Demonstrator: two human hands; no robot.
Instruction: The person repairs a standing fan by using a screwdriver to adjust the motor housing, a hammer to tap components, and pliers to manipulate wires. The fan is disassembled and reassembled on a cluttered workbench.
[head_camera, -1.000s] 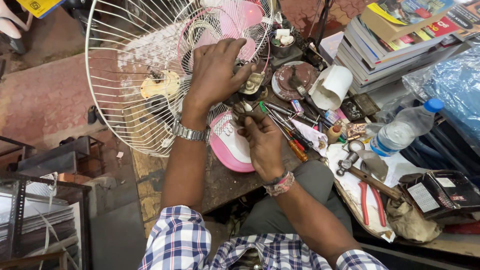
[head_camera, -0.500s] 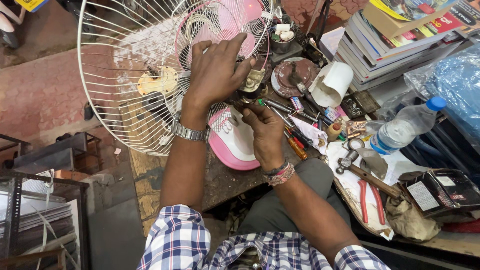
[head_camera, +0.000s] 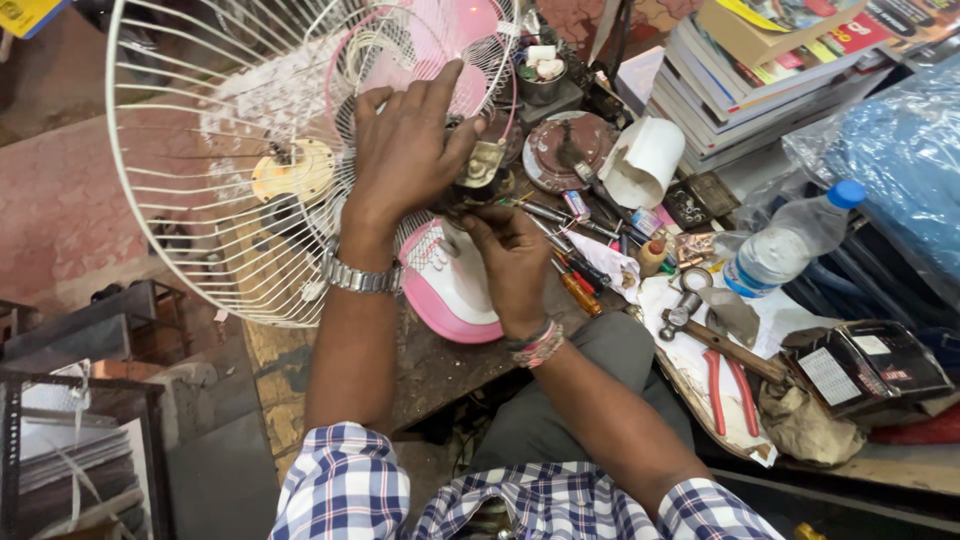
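Observation:
A pink and white table fan lies on the wooden bench, its pink base (head_camera: 455, 290) toward me and its white wire guard (head_camera: 210, 170) spread to the left. My left hand (head_camera: 405, 150) wraps over the fan's motor part (head_camera: 482, 165) behind the guard, fingers curled around it. Just below, my right hand (head_camera: 510, 255) pinches something small at the underside of that motor part; what it holds is hidden by the fingers. A metal watch sits on my left wrist and coloured bands on my right.
Screwdrivers (head_camera: 575, 275) lie by my right hand. Further right are a hammer (head_camera: 715, 335), red pliers (head_camera: 730, 390), a water bottle (head_camera: 785, 245), a white paper roll (head_camera: 645, 160), a book stack (head_camera: 780, 70), a blue plastic bag (head_camera: 900, 150). A metal rack (head_camera: 70, 440) stands lower left.
Both hands have risen slightly toward the fan's motor. My left hand closed more tightly around it, and my right hand moved up under it. The view has tilted a little.

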